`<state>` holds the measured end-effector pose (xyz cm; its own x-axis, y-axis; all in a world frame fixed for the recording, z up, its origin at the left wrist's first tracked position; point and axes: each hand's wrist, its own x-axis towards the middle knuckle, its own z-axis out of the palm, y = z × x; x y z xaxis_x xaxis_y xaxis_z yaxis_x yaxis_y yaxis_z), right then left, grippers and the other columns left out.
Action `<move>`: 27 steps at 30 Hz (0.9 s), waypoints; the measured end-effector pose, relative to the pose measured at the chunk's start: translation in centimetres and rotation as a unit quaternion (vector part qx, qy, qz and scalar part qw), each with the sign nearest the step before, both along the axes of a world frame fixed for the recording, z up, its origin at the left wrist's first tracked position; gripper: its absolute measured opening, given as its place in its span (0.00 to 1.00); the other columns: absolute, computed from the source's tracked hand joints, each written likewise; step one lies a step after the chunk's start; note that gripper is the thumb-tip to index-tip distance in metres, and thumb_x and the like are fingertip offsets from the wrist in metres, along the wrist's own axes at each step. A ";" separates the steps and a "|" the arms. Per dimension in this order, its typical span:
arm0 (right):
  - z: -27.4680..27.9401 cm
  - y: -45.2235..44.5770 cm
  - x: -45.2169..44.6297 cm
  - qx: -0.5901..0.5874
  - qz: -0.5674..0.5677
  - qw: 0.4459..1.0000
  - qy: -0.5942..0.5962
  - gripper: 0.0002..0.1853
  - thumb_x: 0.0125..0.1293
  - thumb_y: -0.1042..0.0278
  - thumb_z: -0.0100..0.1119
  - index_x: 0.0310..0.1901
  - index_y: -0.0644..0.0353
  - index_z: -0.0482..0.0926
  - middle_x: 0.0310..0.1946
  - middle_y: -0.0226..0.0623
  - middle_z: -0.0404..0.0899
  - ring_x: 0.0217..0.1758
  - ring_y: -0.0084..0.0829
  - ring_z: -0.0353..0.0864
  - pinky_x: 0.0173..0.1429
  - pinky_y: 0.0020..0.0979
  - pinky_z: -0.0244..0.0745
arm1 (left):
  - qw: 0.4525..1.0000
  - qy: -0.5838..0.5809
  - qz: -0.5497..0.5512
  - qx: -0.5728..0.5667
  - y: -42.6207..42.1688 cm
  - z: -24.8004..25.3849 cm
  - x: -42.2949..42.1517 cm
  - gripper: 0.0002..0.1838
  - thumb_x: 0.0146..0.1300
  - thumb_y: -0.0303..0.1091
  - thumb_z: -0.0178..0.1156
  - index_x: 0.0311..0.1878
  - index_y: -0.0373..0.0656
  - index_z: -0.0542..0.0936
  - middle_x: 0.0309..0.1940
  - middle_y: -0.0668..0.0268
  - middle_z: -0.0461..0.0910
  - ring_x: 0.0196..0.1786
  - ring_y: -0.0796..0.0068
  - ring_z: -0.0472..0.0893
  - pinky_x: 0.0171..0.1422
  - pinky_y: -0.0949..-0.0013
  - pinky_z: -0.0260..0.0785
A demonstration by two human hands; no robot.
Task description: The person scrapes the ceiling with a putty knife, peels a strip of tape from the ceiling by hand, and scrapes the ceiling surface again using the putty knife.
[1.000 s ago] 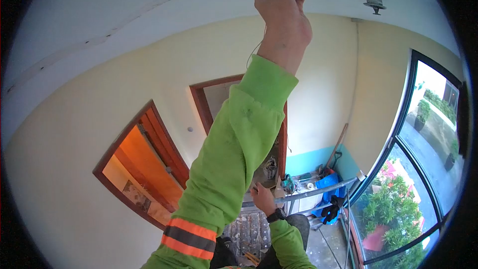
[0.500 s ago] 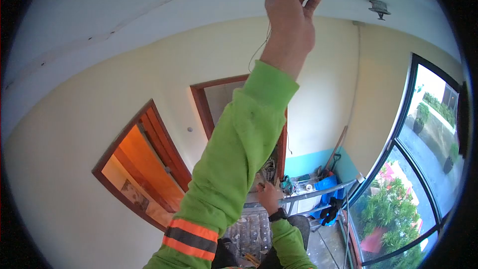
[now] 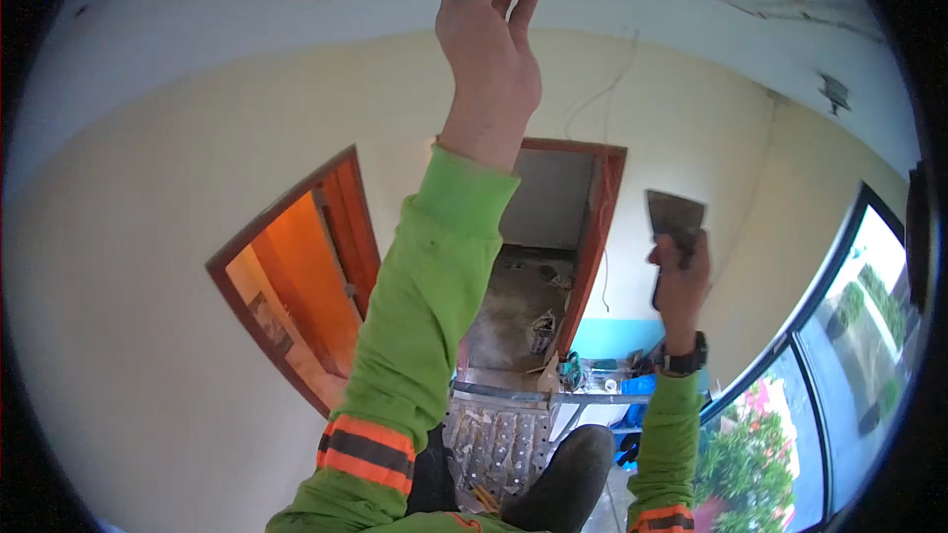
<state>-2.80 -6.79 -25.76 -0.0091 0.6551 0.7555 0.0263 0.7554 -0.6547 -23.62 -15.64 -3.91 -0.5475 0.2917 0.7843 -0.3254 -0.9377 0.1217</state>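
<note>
My left hand (image 3: 489, 49) is raised to the white ceiling (image 3: 395, 15), its fingertips at a thin brownish crack line. Thumb and forefinger come together there while the other fingers stay loosely bent; anything between the tips is too small to make out. On the right, my right hand (image 3: 681, 281), with a dark watch at the wrist, is closed around a putty knife (image 3: 675, 211). Its wide, stained blade points up, away from the ceiling.
Below are my knees and a speckled metal platform (image 3: 494, 444) with a grey rail (image 3: 533, 398). Behind stand an open doorway (image 3: 610, 227) and a wood-framed opening (image 3: 281, 276). A large window (image 3: 805, 405) is at right; a fixture (image 3: 834, 94) hangs from the ceiling.
The view has turned to the right. My right hand has risen from near the rail, and the putty knife now shows clearly. My left hand remains up at the ceiling, farther left in view.
</note>
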 end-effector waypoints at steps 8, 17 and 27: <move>2.7 -3.6 -0.8 0.060 0.085 0.994 0.041 0.07 0.70 0.71 0.57 0.43 0.63 0.72 0.29 0.33 0.78 0.30 0.22 0.77 0.37 0.24 0.72 | 0.992 -0.065 -0.017 0.105 -3.3 1.2 -5.8 0.05 0.71 0.26 0.51 0.44 0.35 0.73 0.41 0.60 0.75 0.49 0.66 0.77 0.59 0.64 0.76; 0.0 -4.9 -0.3 0.027 0.062 0.997 -0.022 0.05 0.69 0.73 0.56 0.42 0.64 0.73 0.27 0.33 0.78 0.30 0.22 0.76 0.37 0.24 0.70 | 0.985 -0.099 -0.078 0.120 -2.4 2.4 -6.8 0.03 0.67 0.24 0.52 0.41 0.36 0.74 0.39 0.62 0.75 0.43 0.72 0.75 0.51 0.71 0.73; -9.9 -4.3 1.8 -0.076 0.011 0.988 -0.132 0.09 0.66 0.69 0.59 0.36 0.65 0.72 0.23 0.37 0.79 0.27 0.30 0.78 0.35 0.32 0.71 | 0.849 0.096 0.520 0.003 -1.8 1.9 -7.6 0.04 0.69 0.26 0.50 0.36 0.40 0.72 0.33 0.67 0.72 0.37 0.75 0.73 0.47 0.73 0.71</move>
